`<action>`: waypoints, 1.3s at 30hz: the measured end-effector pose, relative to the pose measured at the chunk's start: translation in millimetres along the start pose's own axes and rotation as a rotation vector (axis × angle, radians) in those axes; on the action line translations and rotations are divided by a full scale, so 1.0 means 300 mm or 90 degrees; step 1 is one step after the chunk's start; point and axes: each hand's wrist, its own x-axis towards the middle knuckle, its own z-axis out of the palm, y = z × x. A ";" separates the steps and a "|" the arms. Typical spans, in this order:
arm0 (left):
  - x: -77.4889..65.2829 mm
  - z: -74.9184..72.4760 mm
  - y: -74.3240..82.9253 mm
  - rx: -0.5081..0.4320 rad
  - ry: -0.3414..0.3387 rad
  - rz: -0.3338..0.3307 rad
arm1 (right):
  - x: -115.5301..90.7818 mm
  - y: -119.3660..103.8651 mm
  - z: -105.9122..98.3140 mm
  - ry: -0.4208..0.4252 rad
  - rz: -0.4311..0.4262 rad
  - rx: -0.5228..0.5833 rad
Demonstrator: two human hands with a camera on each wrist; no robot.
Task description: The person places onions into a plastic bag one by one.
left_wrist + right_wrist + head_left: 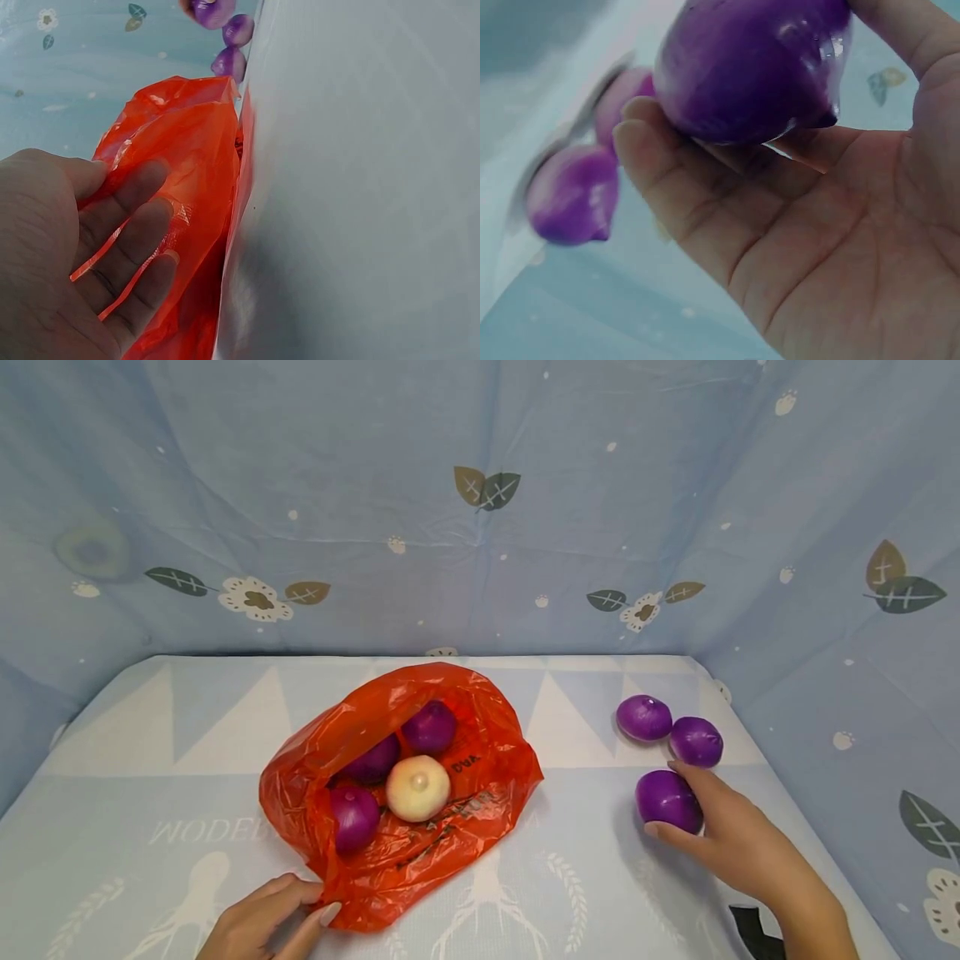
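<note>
My right hand (742,835) grips a purple onion (666,800) between thumb and fingers, at the right of the table. In the right wrist view that onion (750,67) fills the top, its pointed tip toward the palm. Just beyond it, two more purple onions (643,718) lie side by side. An orange-red plastic bag (480,831) lies with its mouth spread toward me. Inside are several purple onions (355,818) and one pale onion (418,788). Thumb and forefinger of my left hand (262,920) pinch the bag's near left edge, while the other fingers rest against the plastic (199,157).
A patterned cloth covers the table (585,877). Blue printed curtains (420,593) hang behind it and along the right side. A small black shape (753,931) shows beside my right wrist.
</note>
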 end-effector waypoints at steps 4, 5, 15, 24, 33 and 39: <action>0.003 0.000 0.002 0.001 0.001 0.003 | -0.019 -0.071 0.003 0.002 -0.020 -0.010; 0.003 0.000 0.002 -0.001 0.002 0.006 | -0.023 -0.091 0.003 0.002 -0.030 -0.009; 0.006 0.000 -0.003 -0.012 0.003 0.024 | -0.030 -0.306 0.036 -0.073 -0.165 -0.007; 0.006 0.000 -0.009 -0.016 0.005 0.035 | 0.018 -0.439 0.080 -0.139 -0.255 0.009; 0.001 -0.002 -0.003 -0.013 0.013 0.026 | 0.098 -0.519 0.157 -0.102 -0.323 0.023; -0.003 -0.003 0.006 -0.006 0.005 0.005 | 0.151 -0.549 0.201 -0.036 -0.331 0.014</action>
